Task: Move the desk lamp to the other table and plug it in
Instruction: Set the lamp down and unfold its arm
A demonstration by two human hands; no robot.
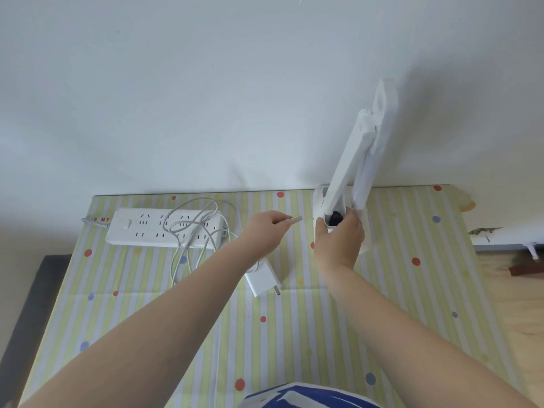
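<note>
Nearest the camera, a worktop covered by a striped, dotted cloth was seen, with both forearms stretched out over it. A white power adapter lay flat on the cloth between the arms, its prongs bare and not in any socket. Further on, the left hand was held above the cloth with a small cable plug pinched at the fingertips and pointed toward the lamp. Just to the right of it, the right hand was wrapped around the near side of the desk lamp, whose white base stood on the cloth close to the wall while its arm leaned up and back. To the left, a loose white cable was draped in loops across a white power strip lying along the far edge of the worktop. The move to this worktop was judged to be done, since the lamp already stood there. What remained, as far as could be told, was for the cable plug to be fitted into the lamp base and for the adapter to be pushed into the power strip.
</note>
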